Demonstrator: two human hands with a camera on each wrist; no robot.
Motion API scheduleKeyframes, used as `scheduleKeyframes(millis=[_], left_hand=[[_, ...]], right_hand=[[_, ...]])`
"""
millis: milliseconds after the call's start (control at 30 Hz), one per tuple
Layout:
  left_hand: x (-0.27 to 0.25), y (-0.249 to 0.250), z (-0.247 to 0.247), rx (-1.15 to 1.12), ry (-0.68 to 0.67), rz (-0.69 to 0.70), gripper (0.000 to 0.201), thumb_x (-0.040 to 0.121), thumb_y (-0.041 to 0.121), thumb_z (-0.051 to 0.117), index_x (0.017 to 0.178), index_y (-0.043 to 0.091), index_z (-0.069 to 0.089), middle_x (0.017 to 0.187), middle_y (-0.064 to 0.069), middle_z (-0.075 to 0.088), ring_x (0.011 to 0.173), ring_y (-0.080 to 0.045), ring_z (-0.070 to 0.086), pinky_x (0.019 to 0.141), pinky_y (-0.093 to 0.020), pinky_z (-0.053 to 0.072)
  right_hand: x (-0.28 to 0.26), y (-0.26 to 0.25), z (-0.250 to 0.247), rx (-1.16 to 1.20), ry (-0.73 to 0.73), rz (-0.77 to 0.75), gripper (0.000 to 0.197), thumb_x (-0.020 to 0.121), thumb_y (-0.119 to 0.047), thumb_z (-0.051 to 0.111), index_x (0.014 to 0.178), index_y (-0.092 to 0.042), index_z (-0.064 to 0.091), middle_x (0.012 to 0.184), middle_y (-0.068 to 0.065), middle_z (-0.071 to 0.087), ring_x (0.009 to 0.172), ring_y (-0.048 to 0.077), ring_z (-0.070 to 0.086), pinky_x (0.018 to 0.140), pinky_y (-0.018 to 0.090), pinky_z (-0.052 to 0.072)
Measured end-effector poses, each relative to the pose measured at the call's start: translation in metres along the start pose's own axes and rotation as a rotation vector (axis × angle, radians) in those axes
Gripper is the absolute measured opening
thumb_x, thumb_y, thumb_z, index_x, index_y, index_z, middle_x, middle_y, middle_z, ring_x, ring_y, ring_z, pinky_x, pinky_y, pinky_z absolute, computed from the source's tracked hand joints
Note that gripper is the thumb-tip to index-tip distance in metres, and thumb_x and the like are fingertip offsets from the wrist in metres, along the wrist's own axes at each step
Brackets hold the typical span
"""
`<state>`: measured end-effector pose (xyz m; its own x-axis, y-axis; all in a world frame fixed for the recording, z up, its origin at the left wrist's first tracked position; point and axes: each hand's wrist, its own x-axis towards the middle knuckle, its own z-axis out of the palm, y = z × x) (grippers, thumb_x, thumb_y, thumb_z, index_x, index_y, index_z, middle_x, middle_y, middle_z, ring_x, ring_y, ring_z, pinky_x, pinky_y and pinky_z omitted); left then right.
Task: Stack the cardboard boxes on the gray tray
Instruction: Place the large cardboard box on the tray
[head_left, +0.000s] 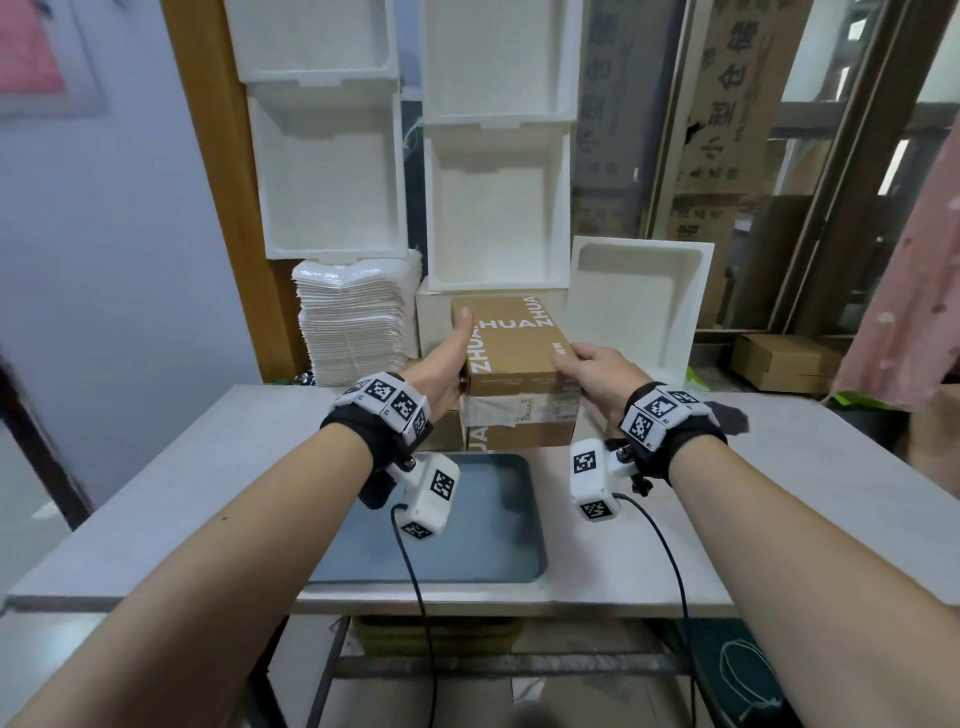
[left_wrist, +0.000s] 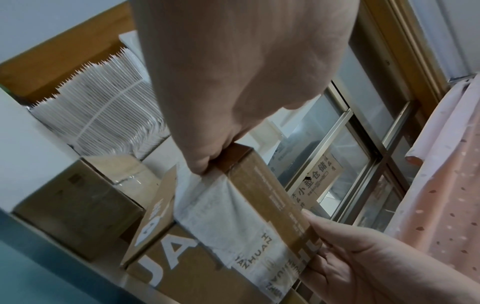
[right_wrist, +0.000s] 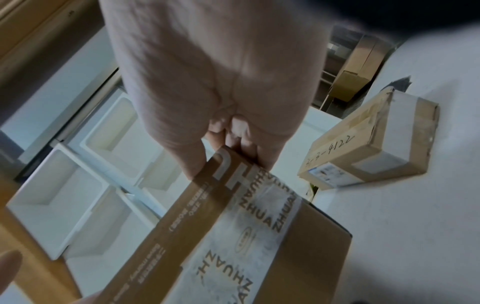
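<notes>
At twelve o'clock beyond the gray tray (head_left: 524, 519), both grips grasp the top cardboard box (head_left: 511, 338): left hand (head_left: 441, 369) at nine, right hand (head_left: 597, 369) at three.

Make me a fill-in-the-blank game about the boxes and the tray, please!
1. Both hands hold the top cardboard box, printed with the word ____.
2. The gray tray has ____ boxes on it so far.
3. The held box sits above another box sealed with ____ tape.
4. The left hand holds the box on its ____ side.

Missing words: ZHUAN; no; white; left
</notes>
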<state>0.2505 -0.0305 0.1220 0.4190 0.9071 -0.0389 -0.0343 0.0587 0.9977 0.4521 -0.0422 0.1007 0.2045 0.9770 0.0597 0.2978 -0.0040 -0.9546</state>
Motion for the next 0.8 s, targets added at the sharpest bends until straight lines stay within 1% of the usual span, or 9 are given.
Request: scheduleKeyframes(millis=[67, 167, 200, 267, 333, 433, 467, 633, 800], left_hand=[[-0.015, 0.001, -0.007, -0.004, 0.015, 0.008, 0.074, 0.096, 0.064, 0.017, 0.150, 0.015, 0.032, 0.152, -0.006, 0.042, 0.142, -0.021, 0.035, 0.119, -0.037, 0.022], [-0.035, 0.002, -0.018, 0.016, 0.029, 0.003, 0.081, 0.092, 0.070, 0.020, 0.154, 0.018, 0.024, 0.156, -0.004, 0.035, 0.146, -0.021, 0.029, 0.121, -0.042, 0.018], [-0.042, 0.003, -0.021, 0.017, 0.041, 0.005, 0.081, 0.092, 0.070, 0.019, 0.154, 0.018, 0.024, 0.156, -0.003, 0.035, 0.145, -0.020, 0.029, 0.121, -0.042, 0.018], [-0.054, 0.002, -0.027, 0.024, 0.069, 0.005, 0.078, 0.094, 0.067, 0.018, 0.152, 0.017, 0.028, 0.153, -0.001, 0.039, 0.142, -0.018, 0.033, 0.120, -0.040, 0.021], [-0.065, 0.000, -0.032, 0.029, 0.092, 0.018, 0.076, 0.095, 0.065, 0.017, 0.151, 0.016, 0.031, 0.151, -0.002, 0.043, 0.142, -0.019, 0.035, 0.118, -0.036, 0.025], [-0.082, -0.004, -0.037, 0.020, 0.111, 0.021, 0.070, 0.098, 0.060, 0.016, 0.149, 0.015, 0.035, 0.149, -0.005, 0.046, 0.139, -0.020, 0.040, 0.102, -0.026, 0.036], [-0.086, -0.005, -0.037, 0.015, 0.112, 0.013, 0.070, 0.098, 0.059, 0.016, 0.148, 0.015, 0.035, 0.149, -0.006, 0.046, 0.139, -0.021, 0.040, 0.099, -0.026, 0.037], [-0.105, -0.017, -0.043, -0.005, 0.149, 0.014, 0.069, 0.098, 0.059, 0.018, 0.148, 0.015, 0.036, 0.148, -0.009, 0.047, 0.139, -0.023, 0.041, 0.102, -0.030, 0.036], [-0.123, -0.022, -0.042, -0.008, 0.165, 0.020, 0.067, 0.099, 0.057, 0.017, 0.149, 0.016, 0.034, 0.150, -0.005, 0.045, 0.138, -0.019, 0.042, 0.095, -0.024, 0.038]], right_hand=[[-0.007, -0.003, 0.010, 0.008, -0.017, -0.004, 0.035, 0.094, -0.021, 0.062, 0.128, -0.011, 0.064, 0.119, 0.008, 0.071, 0.113, 0.027, 0.066, 0.106, 0.045, 0.048], [-0.014, -0.006, 0.024, 0.024, -0.048, -0.023, 0.038, 0.093, -0.021, 0.062, 0.129, -0.010, 0.064, 0.119, 0.007, 0.071, 0.113, 0.027, 0.066, 0.107, 0.046, 0.048], [-0.016, -0.006, 0.029, 0.028, -0.053, -0.028, 0.040, 0.091, -0.022, 0.063, 0.129, -0.010, 0.064, 0.119, 0.006, 0.071, 0.113, 0.027, 0.066, 0.107, 0.046, 0.048], [-0.022, -0.008, 0.039, 0.040, -0.075, -0.033, 0.043, 0.088, -0.024, 0.064, 0.129, -0.011, 0.064, 0.118, 0.005, 0.071, 0.113, 0.026, 0.066, 0.107, 0.046, 0.048], [-0.028, -0.008, 0.049, 0.046, -0.096, -0.040, 0.045, 0.085, -0.026, 0.064, 0.128, -0.012, 0.065, 0.118, 0.005, 0.072, 0.113, 0.026, 0.066, 0.107, 0.046, 0.048], [-0.036, -0.006, 0.060, 0.049, -0.122, -0.045, 0.041, 0.090, -0.022, 0.063, 0.130, -0.011, 0.063, 0.120, 0.007, 0.071, 0.114, 0.027, 0.065, 0.107, 0.046, 0.048], [-0.040, -0.007, 0.062, 0.049, -0.129, -0.046, 0.040, 0.092, -0.020, 0.062, 0.130, -0.010, 0.063, 0.120, 0.007, 0.070, 0.115, 0.027, 0.064, 0.107, 0.046, 0.047], [-0.054, -0.002, 0.075, 0.038, -0.160, -0.052, 0.039, 0.092, -0.020, 0.062, 0.130, -0.011, 0.062, 0.120, 0.007, 0.070, 0.116, 0.028, 0.064, 0.107, 0.047, 0.047], [-0.063, 0.002, 0.083, 0.044, -0.170, -0.081, 0.041, 0.094, -0.016, 0.061, 0.135, -0.008, 0.060, 0.125, 0.009, 0.068, 0.119, 0.028, 0.062, 0.109, 0.044, 0.045]])
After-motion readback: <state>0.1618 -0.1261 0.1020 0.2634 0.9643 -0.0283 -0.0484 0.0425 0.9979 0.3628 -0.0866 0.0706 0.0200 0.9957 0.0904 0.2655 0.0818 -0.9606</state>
